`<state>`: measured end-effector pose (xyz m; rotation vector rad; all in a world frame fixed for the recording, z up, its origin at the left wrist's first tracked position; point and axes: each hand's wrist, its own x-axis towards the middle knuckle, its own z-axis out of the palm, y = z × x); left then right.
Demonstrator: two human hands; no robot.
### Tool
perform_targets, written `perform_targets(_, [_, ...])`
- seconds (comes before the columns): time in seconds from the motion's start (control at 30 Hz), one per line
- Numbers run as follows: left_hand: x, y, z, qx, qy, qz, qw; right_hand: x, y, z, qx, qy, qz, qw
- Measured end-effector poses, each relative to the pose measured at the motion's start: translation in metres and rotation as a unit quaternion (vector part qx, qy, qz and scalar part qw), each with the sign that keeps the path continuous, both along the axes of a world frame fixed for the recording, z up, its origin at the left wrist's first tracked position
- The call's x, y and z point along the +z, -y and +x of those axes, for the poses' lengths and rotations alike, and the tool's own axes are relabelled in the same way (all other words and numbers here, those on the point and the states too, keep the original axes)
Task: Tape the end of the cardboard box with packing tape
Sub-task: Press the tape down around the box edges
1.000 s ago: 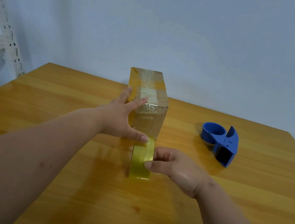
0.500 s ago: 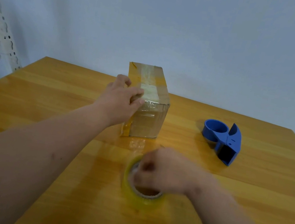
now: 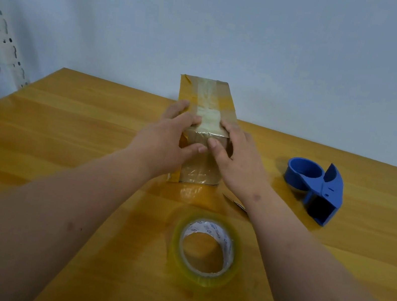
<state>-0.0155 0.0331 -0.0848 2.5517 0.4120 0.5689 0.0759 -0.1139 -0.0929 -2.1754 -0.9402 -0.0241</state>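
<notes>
A small cardboard box (image 3: 208, 96), wrapped in shiny clear tape, stands in the middle of the wooden table (image 3: 62, 131) with its near end facing me. My left hand (image 3: 167, 142) grips the box's left side and top edge. My right hand (image 3: 233, 156) holds its right side, and both thumbs press on the taped near end. The yellowish roll of packing tape (image 3: 206, 250) lies flat on the table in front of the box, between my forearms, touched by neither hand.
A blue tape dispenser (image 3: 315, 189) sits on the table to the right of the box. A small scrap of tape (image 3: 234, 202) lies by my right wrist. A white metal rack (image 3: 1, 46) stands at the far left by the wall.
My right hand laid the tape roll flat on the table, let go of it and moved up to the box's right side. My left hand shifted on the box, thumb onto the near end.
</notes>
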Motion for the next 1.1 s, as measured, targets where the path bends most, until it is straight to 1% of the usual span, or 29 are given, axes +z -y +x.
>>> perform_targets(0.13, [-0.002,-0.001,0.001,-0.004,0.021,-0.006,1.0,0.0,0.003,0.002,-0.005,0.022,-0.01,1.0])
perform_targets(0.33, [-0.003,-0.003,0.0,-0.012,0.028,-0.003,1.0,-0.001,0.008,0.004,0.008,0.053,-0.049,0.997])
perform_targets(0.47, [-0.003,-0.003,0.001,-0.028,0.019,-0.021,0.999,-0.004,0.008,0.0,-0.002,0.049,-0.025,0.998])
perform_targets(0.6, [-0.003,-0.003,0.001,-0.018,0.025,-0.025,0.999,-0.004,0.002,-0.001,-0.03,0.074,-0.018,0.997])
perform_targets(0.77, [-0.001,-0.006,0.002,-0.024,0.001,-0.018,1.0,-0.002,0.013,0.005,0.004,0.076,-0.055,0.996])
perform_targets(0.87, [0.0,-0.006,0.001,-0.039,-0.005,-0.019,0.999,-0.001,0.013,0.003,-0.003,0.069,-0.04,0.997])
perform_targets(1.0, [0.001,-0.002,0.001,-0.003,0.028,-0.025,0.999,0.003,0.003,-0.003,-0.057,0.062,-0.004,0.996])
perform_targets(1.1, [0.002,-0.002,0.003,0.003,0.03,-0.014,0.999,0.007,0.004,-0.001,-0.051,0.068,-0.009,0.996])
